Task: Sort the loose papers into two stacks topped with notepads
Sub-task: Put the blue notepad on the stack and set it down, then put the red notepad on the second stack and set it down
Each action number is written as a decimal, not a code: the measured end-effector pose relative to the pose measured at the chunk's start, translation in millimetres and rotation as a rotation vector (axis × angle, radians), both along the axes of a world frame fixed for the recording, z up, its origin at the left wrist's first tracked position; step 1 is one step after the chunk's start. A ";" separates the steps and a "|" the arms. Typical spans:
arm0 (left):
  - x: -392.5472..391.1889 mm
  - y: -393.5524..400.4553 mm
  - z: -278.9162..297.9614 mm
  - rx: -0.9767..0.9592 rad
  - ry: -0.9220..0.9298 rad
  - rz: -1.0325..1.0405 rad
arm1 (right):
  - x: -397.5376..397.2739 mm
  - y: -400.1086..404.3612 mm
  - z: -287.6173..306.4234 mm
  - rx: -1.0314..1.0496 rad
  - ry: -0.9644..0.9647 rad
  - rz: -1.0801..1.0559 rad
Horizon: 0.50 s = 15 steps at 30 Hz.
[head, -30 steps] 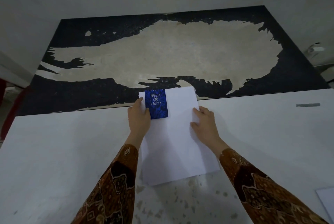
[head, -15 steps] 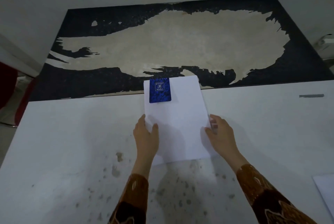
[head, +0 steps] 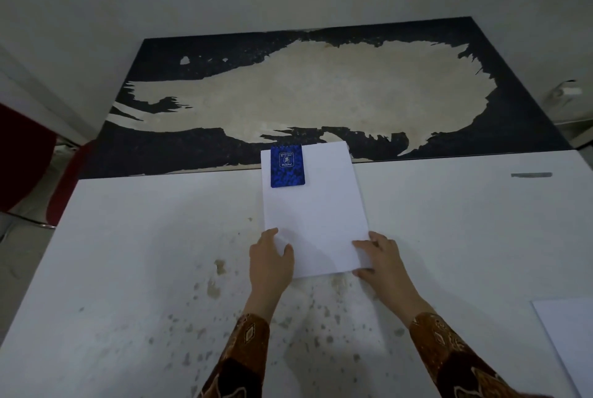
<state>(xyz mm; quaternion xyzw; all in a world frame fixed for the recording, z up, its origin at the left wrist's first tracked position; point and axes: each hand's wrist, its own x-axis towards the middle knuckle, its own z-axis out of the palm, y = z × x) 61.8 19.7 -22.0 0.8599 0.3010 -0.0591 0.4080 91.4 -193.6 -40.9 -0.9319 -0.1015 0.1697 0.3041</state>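
paper stack (head: 316,214): matt white | notepad (head: 287,166): glossy blue cover | table (head: 128,253): stained, matt

A stack of white papers (head: 316,211) lies flat at the middle of the far edge of the white bench (head: 128,253), its long side running away from the person and its far end reaching just past that edge. A small blue spiral-bound notepad (head: 287,166) with a patterned cover and a pale emblem lies flat on the stack's far left corner. Another white sheet (head: 568,340) lies at the bench's right edge, cut off by the frame.
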 end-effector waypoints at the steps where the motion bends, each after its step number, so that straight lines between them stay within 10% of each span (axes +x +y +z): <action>1: -0.5 -1.5 -0.7 0.032 0.002 -0.016 | -0.8 0.4 -0.7 0.004 -0.004 -0.012; 15: 102.7 23.1 -14.6 0.582 0.036 -0.451 | 3.0 -1.2 -10.9 0.034 -0.041 -0.054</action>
